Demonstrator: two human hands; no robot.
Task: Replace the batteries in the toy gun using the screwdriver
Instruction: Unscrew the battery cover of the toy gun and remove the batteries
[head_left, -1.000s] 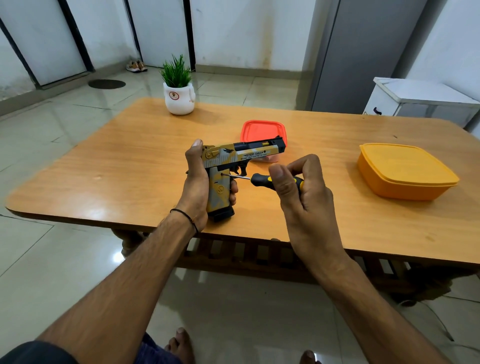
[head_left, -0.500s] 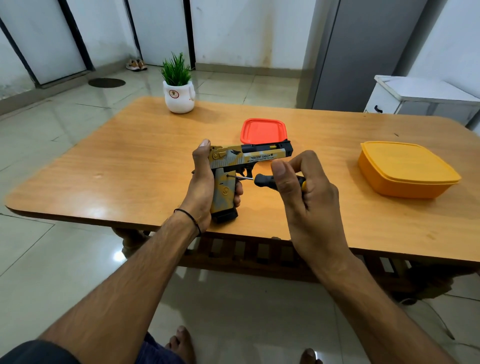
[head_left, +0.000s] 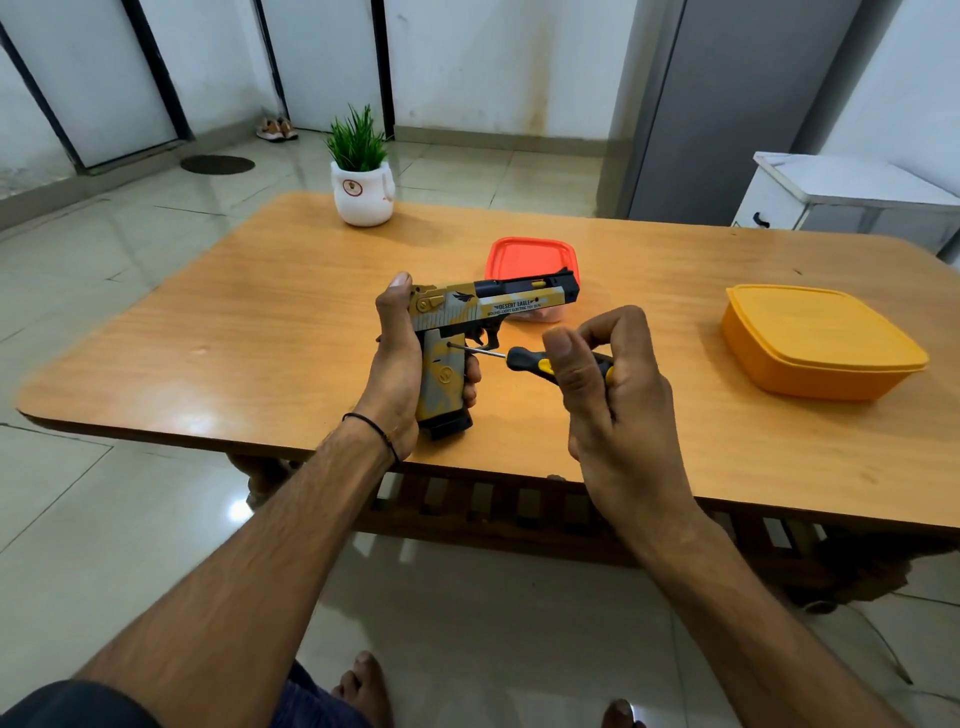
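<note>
At the surface's (head_left: 260, 332) near edge, the left hand (head_left: 397, 364) wraps its fingers round the toy gun (head_left: 488, 306) by the grip, barrel pointing right. The right hand (head_left: 613, 395) pinches the screwdriver (head_left: 524, 359), whose shaft runs leftward, tip at the grip's side screw.

- bright, even light throughout; colours read clearly.
- soft glare patch on the table (head_left: 208, 421) near its front left edge, and a bright spot on the glossy floor (head_left: 239, 512).
- faint, soft-edged shadows beside the plant pot (head_left: 363, 197) and the yellow box (head_left: 815, 343).
- wide-angle bending: door frames (head_left: 156, 67) lean at the left edge.
- centre sharp, corners slightly soft.
</note>
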